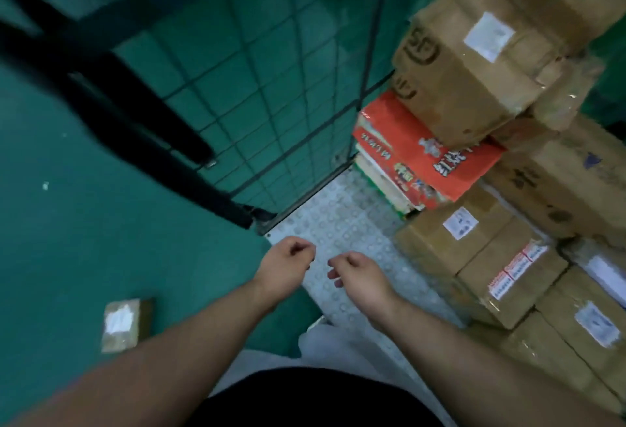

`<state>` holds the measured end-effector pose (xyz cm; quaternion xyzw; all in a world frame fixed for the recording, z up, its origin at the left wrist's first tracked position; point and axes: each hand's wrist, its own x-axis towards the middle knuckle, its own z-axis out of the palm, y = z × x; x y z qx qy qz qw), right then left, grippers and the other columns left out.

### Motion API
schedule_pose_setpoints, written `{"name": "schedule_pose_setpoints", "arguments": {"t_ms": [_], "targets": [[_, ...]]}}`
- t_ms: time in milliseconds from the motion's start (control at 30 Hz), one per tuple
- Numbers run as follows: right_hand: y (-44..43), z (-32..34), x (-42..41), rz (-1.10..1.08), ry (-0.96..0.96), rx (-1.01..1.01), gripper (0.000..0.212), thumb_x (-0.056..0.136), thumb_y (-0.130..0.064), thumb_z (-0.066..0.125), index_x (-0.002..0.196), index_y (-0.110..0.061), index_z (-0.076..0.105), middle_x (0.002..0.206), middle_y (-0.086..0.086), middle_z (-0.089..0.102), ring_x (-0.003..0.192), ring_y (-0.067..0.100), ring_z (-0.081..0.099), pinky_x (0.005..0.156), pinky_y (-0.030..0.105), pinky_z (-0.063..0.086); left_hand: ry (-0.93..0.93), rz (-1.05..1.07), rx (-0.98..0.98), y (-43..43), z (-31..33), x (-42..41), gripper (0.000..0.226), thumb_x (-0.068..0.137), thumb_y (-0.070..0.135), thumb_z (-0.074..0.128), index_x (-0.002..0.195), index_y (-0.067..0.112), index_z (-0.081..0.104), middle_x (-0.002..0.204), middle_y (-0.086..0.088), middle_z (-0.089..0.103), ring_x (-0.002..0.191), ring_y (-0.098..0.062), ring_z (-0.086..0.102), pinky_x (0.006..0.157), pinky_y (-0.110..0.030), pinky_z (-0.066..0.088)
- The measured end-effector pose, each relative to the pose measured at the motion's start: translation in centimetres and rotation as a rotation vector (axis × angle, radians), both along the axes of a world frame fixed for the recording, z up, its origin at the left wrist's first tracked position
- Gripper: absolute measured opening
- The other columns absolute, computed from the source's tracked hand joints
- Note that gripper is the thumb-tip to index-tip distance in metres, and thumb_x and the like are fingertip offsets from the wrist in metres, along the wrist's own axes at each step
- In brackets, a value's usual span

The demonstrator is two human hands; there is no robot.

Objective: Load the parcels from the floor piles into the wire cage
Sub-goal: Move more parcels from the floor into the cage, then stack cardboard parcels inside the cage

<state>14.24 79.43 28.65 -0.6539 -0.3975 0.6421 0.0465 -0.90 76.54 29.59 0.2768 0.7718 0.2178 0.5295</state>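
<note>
Flat teal-green on the floor (84, 223), dark square grid on the wire cage (257, 94) with black frame bars (152, 114), pale grey with rows of raised round studs on the cage base plate (338, 220). Plain brown on the cardboard boxes (474, 87) with white labels — black printed logo on the upper one, red-and-white stickers (518, 265) on a lower one. Red-orange on the carton (423, 159) with white and black characters and multicolour cartoon print — tan with a white label on the small parcel (125, 323).

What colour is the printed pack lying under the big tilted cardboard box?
The pack is mostly red-orange with printed graphics, seen in head view.
</note>
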Motion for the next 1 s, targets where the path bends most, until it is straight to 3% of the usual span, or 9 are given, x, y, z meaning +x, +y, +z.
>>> {"name": "schedule_pose_setpoints", "arguments": {"t_ms": [167, 267, 400, 667, 833, 1000], "targets": [[-5.2, 2.6, -8.1, 0.2, 0.003, 0.066, 0.025, 0.099, -0.024, 0.054, 0.105, -0.005, 0.068, 0.098, 0.012, 0.073, 0.078, 0.019, 0.06, 0.067, 0.03, 0.046, -0.016, 0.19, 0.088, -7.9, 2.1, -7.0, 0.012, 0.096, 0.024, 0.062, 0.088, 0.019, 0.069, 0.088, 0.001, 0.072, 0.081, -0.016, 0.067, 0.07, -0.027, 0.049], [-10.2, 3.3, -13.7, 0.364, -0.025, 0.106, 0.024, 0.097, -0.028, 0.055, 0.1, -0.01, 0.07, 0.098, 0.011, 0.074, 0.078, 0.02, 0.062, 0.07, 0.032, 0.046, -0.028, 0.308, 0.102, -15.4, 2.7, -12.0, 0.013, 0.096, 0.025, 0.062, 0.085, 0.021, 0.067, 0.088, -0.002, 0.072, 0.078, -0.016, 0.064, 0.063, -0.025, 0.045], [-17.7, 4.1, -21.5, 0.575, -0.019, 0.116, 0.02, 0.099, -0.027, 0.056, 0.1, -0.011, 0.068, 0.094, 0.005, 0.073, 0.076, 0.014, 0.062, 0.064, 0.025, 0.044, -0.032, 0.541, 0.079, -26.9, 2.5, -18.9, 0.013, 0.095, 0.024, 0.063, 0.083, 0.019, 0.066, 0.086, -0.003, 0.07, 0.077, -0.017, 0.063, 0.068, -0.027, 0.046], [-32.0, 3.1, -34.8, 1.078, -0.004, 0.121, 0.019, 0.1, -0.031, 0.056, 0.097, -0.016, 0.066, 0.097, 0.003, 0.072, 0.076, 0.014, 0.062, 0.066, 0.027, 0.041, -0.008, 1.108, 0.029, -48.5, 1.2, -26.9, 0.014, 0.095, 0.023, 0.06, 0.095, 0.011, 0.069, 0.09, -0.005, 0.072, 0.075, -0.018, 0.063, 0.072, -0.029, 0.053], [-37.7, 3.1, -40.0, 1.289, -0.034, 0.121, 0.02, 0.099, -0.033, 0.056, 0.101, -0.016, 0.067, 0.1, 0.002, 0.073, 0.079, 0.014, 0.064, 0.068, 0.028, 0.045, -0.056, 1.34, -0.001, -55.6, 0.2, -27.8, 0.017, 0.095, 0.024, 0.059, 0.099, 0.01, 0.069, 0.098, -0.008, 0.073, 0.084, -0.022, 0.066, 0.086, -0.04, 0.057], [-41.0, 2.3, -45.4, 1.446, -0.062, 0.082, 0.021, 0.1, -0.033, 0.055, 0.104, -0.016, 0.067, 0.103, 0.003, 0.072, 0.088, 0.018, 0.066, 0.075, 0.03, 0.049, -0.109, 1.516, -0.007, -59.0, -0.8, -29.9, 0.02, 0.096, 0.024, 0.057, 0.102, 0.009, 0.068, 0.103, -0.01, 0.073, 0.084, -0.02, 0.065, 0.07, -0.029, 0.049]]}}
